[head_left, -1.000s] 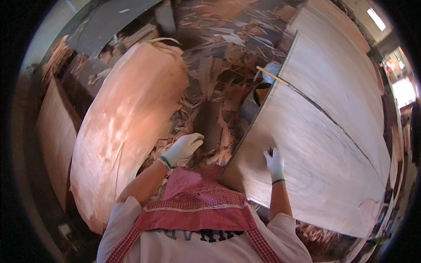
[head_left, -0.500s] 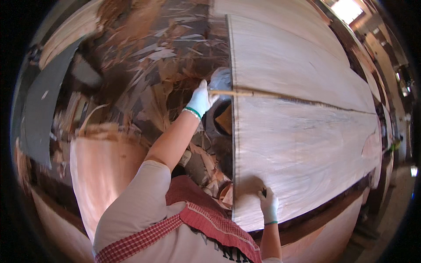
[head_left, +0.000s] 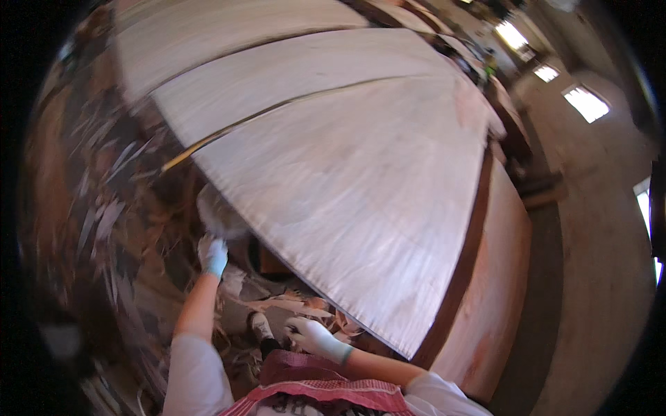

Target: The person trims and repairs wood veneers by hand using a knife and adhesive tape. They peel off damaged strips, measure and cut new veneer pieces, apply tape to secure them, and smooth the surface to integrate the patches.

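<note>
My left hand (head_left: 212,254), in a pale work glove, hangs beside the left edge of the large wooden veneer sheet (head_left: 333,187). Just beyond it is a blurred pale plastic-looking thing (head_left: 220,211); I cannot tell whether they touch, and the fingers are smeared. A thin wooden stick (head_left: 186,157) lies across the sheet, its yellowish end jutting past the left edge, apart from both hands. My gloved right hand (head_left: 316,338) is in front of my apron, off the sheet, its fingers curled; whatever is inside them is hidden.
Torn veneer scraps (head_left: 104,215) litter the floor at left. More veneer sheets (head_left: 229,28) lie at the far side. Reddish-brown boards (head_left: 485,291) run along the right of the stack, beside the bare floor (head_left: 590,243). My shoe (head_left: 261,326) shows among the scraps.
My view has swung right. The left hand has let go of the stick, which stays on the sheet. My right hand has left the sheet and come in front of my body.
</note>
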Available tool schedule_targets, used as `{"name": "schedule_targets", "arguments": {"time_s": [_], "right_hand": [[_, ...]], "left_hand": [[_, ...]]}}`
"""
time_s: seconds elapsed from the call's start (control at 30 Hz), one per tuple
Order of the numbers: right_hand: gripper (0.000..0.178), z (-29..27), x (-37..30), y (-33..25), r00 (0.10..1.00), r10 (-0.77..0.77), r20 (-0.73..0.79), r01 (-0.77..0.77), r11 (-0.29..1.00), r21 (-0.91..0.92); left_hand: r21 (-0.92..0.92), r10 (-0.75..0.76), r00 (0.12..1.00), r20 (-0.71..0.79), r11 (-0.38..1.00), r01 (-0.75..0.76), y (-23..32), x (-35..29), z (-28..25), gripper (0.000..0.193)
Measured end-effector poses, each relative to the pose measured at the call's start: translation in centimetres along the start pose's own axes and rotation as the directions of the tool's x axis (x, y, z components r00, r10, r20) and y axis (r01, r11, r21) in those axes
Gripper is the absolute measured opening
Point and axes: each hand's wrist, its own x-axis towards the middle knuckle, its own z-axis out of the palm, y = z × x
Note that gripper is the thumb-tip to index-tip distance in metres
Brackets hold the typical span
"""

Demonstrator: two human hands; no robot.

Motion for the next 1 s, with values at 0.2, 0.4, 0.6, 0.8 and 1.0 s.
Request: {"name": "schedule_targets", "arguments": {"time_s": [0.2,0.4,0.6,0.8,1.0], "right_hand": [[0.028,5.9,12.8,9.9,0.957,-0.181,0.227,0.278,0.801,-0.53],[0.028,3.6,10.0,-0.8,0.99,0.096,-0.103,-0.02,0.819,0.574],[0.032,-3.9,-2.9,-5.1,0.971,-0.042,-0.235,0.003,0.986,-0.164],[0.028,-5.5,-14.1,-1.0,0.908,-0.415,-0.058,0.386,0.882,-0.271],[0.028,-4.9,-18.3,2.3,0.944,-0.183,-0.275,0.126,0.969,-0.212]], "left_hand": [[-0.498,0.152,0.898,0.412,0.863,0.083,9.4,-13.9,-8.1,0.012],[-0.635,0.555,0.584,0.592,0.768,-0.086,14.3,-26.8,-8.4,0.02],[-0.443,0.26,0.964,0.059,0.872,-0.208,18.4,-15.3,-21.0,0.07],[-0.51,0.763,0.265,0.59,0.606,-0.61,25.1,-13.3,-21.7,0.027],[-0.508,0.738,0.362,0.57,0.662,-0.552,27.1,-16.0,-21.3,0.022]]}}
